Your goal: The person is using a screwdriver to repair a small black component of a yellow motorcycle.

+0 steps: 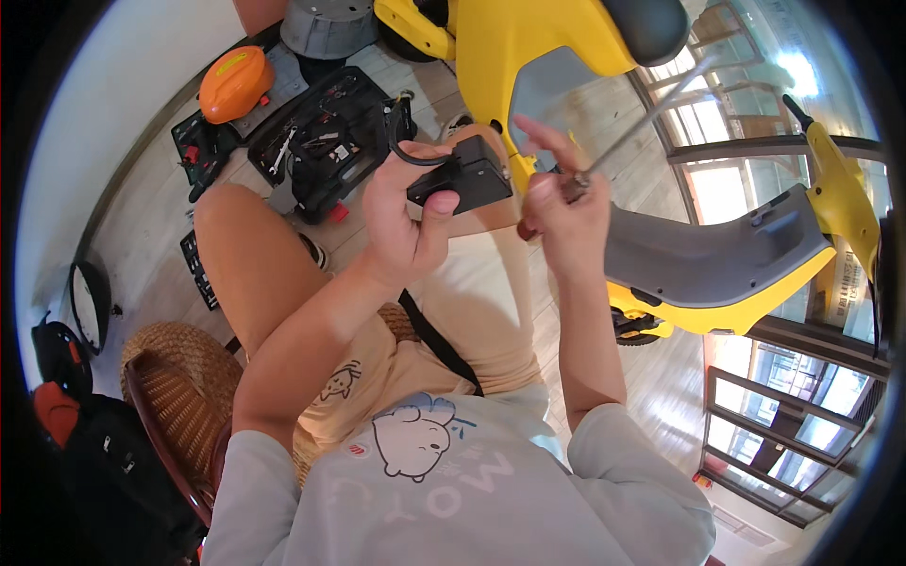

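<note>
My left hand (396, 217) grips a black box (481, 179) with a black cable curving from it, held above my lap. Just to the right, my right hand (566, 208) is closed on a screwdriver (644, 124), index finger raised and the long metal shaft angled up to the right. The shaft's tip is hard to make out against the bright glass. Beyond both hands, an open black tool case (340, 113) with assorted tools lies on the floor, beside an orange helmet-like object (236, 85).
A yellow scooter body (481, 47) stands ahead, with its grey footboard (708, 245) at my right near glass doors (783, 424). A wicker chair (170, 387) is under me. Black bags (113, 462) and a round mirror (90, 307) are at the left.
</note>
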Motion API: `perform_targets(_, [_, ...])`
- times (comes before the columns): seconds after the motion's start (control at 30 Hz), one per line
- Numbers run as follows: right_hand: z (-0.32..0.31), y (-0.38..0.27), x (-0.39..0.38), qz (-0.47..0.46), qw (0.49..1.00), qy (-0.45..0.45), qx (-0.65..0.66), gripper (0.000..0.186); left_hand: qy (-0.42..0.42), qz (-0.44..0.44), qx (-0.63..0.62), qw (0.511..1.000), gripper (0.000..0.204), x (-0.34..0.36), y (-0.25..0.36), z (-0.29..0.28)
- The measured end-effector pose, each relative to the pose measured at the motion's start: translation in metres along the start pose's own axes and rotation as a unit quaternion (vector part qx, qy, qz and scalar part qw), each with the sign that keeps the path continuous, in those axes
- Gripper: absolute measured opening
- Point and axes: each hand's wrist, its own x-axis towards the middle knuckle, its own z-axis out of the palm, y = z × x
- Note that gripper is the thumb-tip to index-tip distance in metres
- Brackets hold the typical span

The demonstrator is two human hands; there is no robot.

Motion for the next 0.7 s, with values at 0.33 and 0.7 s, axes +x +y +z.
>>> perform_targets(0.33, [0.041,0.014,0.002,-0.053,0.984,-0.105,0.133,0.049,-0.031,0.079,-0.003,0.996,0.027,0.008,-0.006,-0.012])
perform_targets(0.7, [0.043,0.005,0.005,-0.174,0.981,-0.074,-0.034,0.047,-0.056,0.061,0.019,0.996,0.033,0.021,0.009,-0.019])
